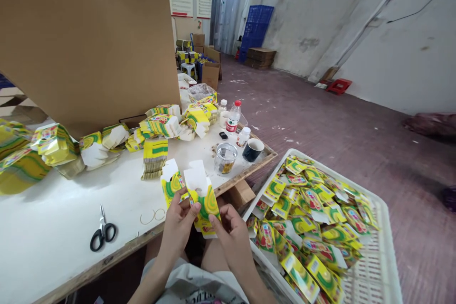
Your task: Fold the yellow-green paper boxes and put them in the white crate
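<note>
Over the table's front edge, both hands hold a yellow-and-green printed carton [209, 202] with its white end flaps sticking up. My left hand [178, 218] is closed on its left edge, thumb on the front. My right hand [231, 228] pinches the right edge between thumb and fingers. A second yellow carton [170, 185], also with white flaps up, stands just behind the left fingers; whether that hand grips it too is hard to tell. Behind it lies a stack of flat cartons [155, 156] on the white table [128, 199].
To the right, a white plastic crate [386, 242] holds many cartons. Black-handled scissors [103, 230] lie left on the table. A clear jar [225, 157], a dark mug [252, 149] and a red-capped bottle [233, 116] stand at its right end. A cardboard sheet [96, 47] rises behind.
</note>
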`<state>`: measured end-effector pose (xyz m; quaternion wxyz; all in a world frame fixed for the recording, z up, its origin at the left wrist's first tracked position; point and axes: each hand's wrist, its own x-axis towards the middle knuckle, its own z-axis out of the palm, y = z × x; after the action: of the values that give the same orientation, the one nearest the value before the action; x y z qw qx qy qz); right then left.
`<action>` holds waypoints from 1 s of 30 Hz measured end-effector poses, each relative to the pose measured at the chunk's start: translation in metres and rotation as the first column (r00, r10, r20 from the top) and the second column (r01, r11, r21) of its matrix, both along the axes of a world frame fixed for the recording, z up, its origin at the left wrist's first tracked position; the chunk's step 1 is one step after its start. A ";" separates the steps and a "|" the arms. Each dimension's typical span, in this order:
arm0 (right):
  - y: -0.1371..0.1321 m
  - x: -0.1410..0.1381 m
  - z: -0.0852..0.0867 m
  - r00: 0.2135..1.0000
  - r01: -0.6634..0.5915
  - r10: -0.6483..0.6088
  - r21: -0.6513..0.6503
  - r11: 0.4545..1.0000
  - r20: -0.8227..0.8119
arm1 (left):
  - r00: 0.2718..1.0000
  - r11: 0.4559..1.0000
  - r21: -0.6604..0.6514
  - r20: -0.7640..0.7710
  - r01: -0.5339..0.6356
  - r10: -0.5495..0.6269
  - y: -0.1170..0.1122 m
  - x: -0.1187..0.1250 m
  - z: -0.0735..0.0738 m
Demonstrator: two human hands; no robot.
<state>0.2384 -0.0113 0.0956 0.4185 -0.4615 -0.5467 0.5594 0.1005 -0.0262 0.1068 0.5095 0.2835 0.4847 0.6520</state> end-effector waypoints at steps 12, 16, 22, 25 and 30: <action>0.012 0.022 0.019 0.957 -0.240 0.252 0.098 0.966 -0.145 | 0.964 0.968 0.036 -0.106 0.249 -0.244 -0.017 -0.002 0.006; 0.016 0.033 0.025 0.933 -0.340 0.346 0.072 0.937 -0.100 | 0.929 0.942 0.030 -0.175 0.335 -0.325 -0.019 -0.006 0.009; 0.017 0.039 0.032 0.927 -0.372 0.373 0.032 0.928 -0.040 | 0.868 0.870 0.048 -0.116 0.491 -0.483 -0.022 -0.007 0.009; 0.017 0.039 0.034 0.923 -0.385 0.382 0.067 0.921 0.047 | 0.859 0.859 0.051 -0.092 0.509 -0.503 -0.022 -0.006 0.008; 0.019 0.040 0.035 0.935 -0.348 0.328 0.170 0.922 0.133 | 0.864 0.866 0.063 0.059 0.497 -0.500 -0.022 -0.005 0.009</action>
<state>0.2788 0.0075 0.1304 0.3295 -0.3458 -0.6900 0.5438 0.0956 -0.0478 0.1158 0.6713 0.3867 0.3612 0.5190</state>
